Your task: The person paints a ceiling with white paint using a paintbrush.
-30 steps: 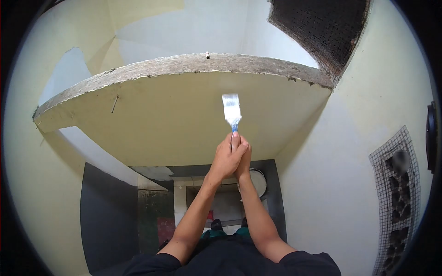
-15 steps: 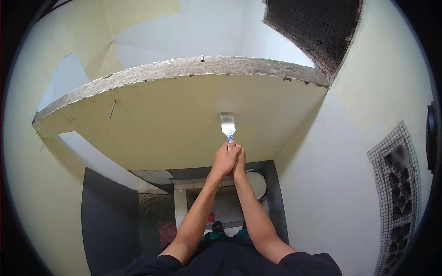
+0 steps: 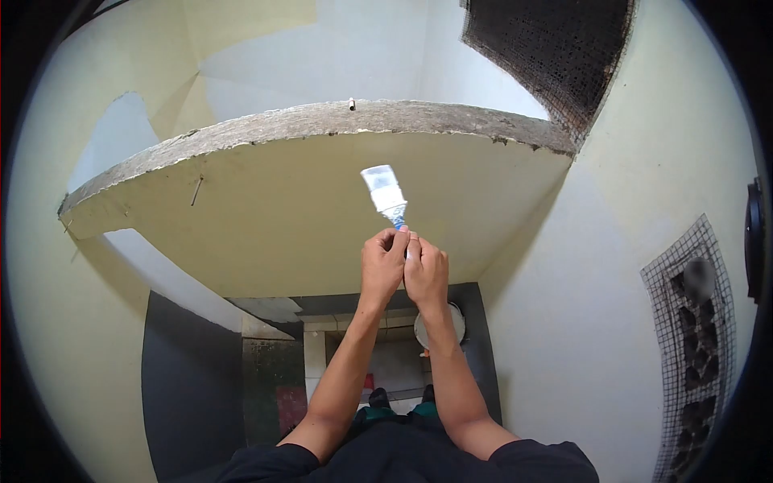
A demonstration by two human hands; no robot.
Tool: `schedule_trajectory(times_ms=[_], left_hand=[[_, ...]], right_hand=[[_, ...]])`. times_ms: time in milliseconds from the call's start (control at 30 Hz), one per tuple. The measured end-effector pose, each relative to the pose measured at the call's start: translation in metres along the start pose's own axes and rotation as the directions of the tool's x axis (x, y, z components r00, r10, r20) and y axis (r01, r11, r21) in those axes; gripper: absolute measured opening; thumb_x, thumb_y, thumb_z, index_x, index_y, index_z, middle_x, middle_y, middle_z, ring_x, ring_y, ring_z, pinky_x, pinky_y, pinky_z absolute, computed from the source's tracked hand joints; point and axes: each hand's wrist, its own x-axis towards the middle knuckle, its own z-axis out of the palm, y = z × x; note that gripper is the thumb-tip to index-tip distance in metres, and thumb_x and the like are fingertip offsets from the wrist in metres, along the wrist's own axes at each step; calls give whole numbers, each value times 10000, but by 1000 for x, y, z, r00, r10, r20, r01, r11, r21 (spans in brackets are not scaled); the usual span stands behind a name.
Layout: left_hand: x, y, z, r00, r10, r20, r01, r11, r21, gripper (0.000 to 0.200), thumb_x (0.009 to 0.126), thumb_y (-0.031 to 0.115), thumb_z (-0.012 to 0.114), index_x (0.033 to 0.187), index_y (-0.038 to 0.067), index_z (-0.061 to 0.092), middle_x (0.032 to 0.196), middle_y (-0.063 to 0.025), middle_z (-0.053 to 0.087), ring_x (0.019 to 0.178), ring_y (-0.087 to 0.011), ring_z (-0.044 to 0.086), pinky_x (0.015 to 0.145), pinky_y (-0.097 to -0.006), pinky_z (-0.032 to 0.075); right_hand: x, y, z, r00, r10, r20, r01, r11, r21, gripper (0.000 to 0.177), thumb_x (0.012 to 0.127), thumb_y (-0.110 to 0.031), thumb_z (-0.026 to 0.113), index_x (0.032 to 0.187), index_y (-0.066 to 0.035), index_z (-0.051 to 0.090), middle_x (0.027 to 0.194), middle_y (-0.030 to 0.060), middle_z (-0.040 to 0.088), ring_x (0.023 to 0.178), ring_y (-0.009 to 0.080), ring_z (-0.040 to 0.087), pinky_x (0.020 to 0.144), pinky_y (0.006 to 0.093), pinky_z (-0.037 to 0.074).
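Currently: Flat tool [image 3: 382,189] in front of yellow wall [image 3: 266,217]

Position. The flat tool points up and away from the body, its head tilted toward the left. It lies below the rough concrete edge [image 3: 322,123] along the top of the yellow wall. Contact between head and wall cannot be determined from this view.

Tool. The head is broad, flat and white; motion blur softens its outline. The short visible part of the handle [image 3: 398,223] is blue. The remainder is hidden by the fingers.

Grip. The left hand [image 3: 382,264] is clamped on the handle, thumb near the head. The right hand [image 3: 425,272] is closed on the lower part of the handle, just beside the left. Both forearms extend forward.

Surroundings. A nail [image 3: 196,191] projects from the yellow wall, well to the left of the tool. A dark grey band runs along the wall base. On the floor, a round bucket [image 3: 452,324] is partly covered by the right forearm. Mesh [image 3: 555,48] covers a dark area at upper right; a second, narrower mesh panel [image 3: 649,278] hangs on the right wall [image 3: 564,322]. Two dark shoes [image 3: 378,397] show below.
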Motion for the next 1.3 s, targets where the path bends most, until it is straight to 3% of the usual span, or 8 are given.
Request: schedule_trajectory(times_ms=[233, 333, 467, 667, 867, 1067, 1167, 1300], left_hand=[[0, 32, -12, 989, 27, -143, 2, 979, 203, 352, 1016, 261, 564, 830, -28, 638, 660, 17, 554, 619, -42, 458, 536, -247, 387], [5, 36, -18, 985, 44, -165, -11, 981, 196, 358, 1010, 266, 570, 826, -32, 642, 651, 11, 558, 603, -46, 462, 527, -253, 387], [7, 44, -24, 979, 53, -196, -14, 981, 193, 365, 1007, 269, 571, 819, -35, 650, 644, 9, 560, 597, -51, 470, 528, -256, 391], [7, 44, -24, 982, 77, -173, -35, 973, 230, 403, 1008, 297, 575, 801, -40, 652, 632, 12, 537, 600, -57, 460, 533, -265, 387], [5, 46, -22, 982, 64, -177, -22, 973, 230, 414, 1007, 307, 573, 804, -44, 653, 633, 12, 532, 600, -59, 452, 535, -268, 386], [3, 37, -15, 986, 50, -156, -14, 974, 224, 414, 1008, 311, 577, 807, -43, 655, 632, 13, 527, 596, -56, 446, 527, -266, 375], [5, 32, -11, 990, 28, -140, 1, 980, 200, 404, 1011, 305, 579, 826, -46, 655, 643, 19, 528, 603, -52, 447, 527, -261, 371], [4, 25, -12, 997, 12, -82, -3, 993, 114, 394, 1015, 301, 581, 861, -54, 652, 667, 30, 534, 615, -52, 444, 534, -255, 370]], right_hand=[[24, -38, -12, 993, -94, -71, 100, 991, 84, 281, 960, -235, 569, 801, -7, 606, 648, 166, 617, 588, 373, 609, 595, 475, 480], [69, -51, 5, 952, -303, -43, 305, 952, 31, 170, 907, -186, 626, 841, -29, 620, 735, 143, 627, 692, 330, 622, 660, 446, 491], [149, -70, 42, 867, -497, 34, 495, 853, -165, 155, 856, -205, 652, 850, -51, 633, 1014, 147, 584, 1063, 325, 548, 923, 453, 424], [226, -83, 78, 916, -356, 184, 401, 805, -436, 226, 834, -242, 678, 980, -71, 691, 1352, 152, 465, 1304, 312, 398, 1069, 529, 332], [234, -83, 73, 887, -333, 321, 430, 849, -306, 350, 807, -185, 654, 1137, -68, 656, 1475, 187, 354, 1427, 333, 264, 1126, 543, 281], [209, -57, 66, 867, -489, 94, 496, 832, -248, 320, 811, -182, 656, 1110, -67, 646, 1407, 177, 420, 1369, 339, 359, 1079, 561, 318], [177, -57, 35, 829, -553, -83, 538, 830, -148, 247, 847, -164, 614, 1061, -46, 647, 1226, 169, 558, 1198, 352, 525, 969, 497, 420], [89, -34, -13, 985, -151, -78, 134, 973, -190, 291, 967, -257, 531, 884, -4, 648, 787, 204, 618, 779, 432, 617, 703, 473, 484]])
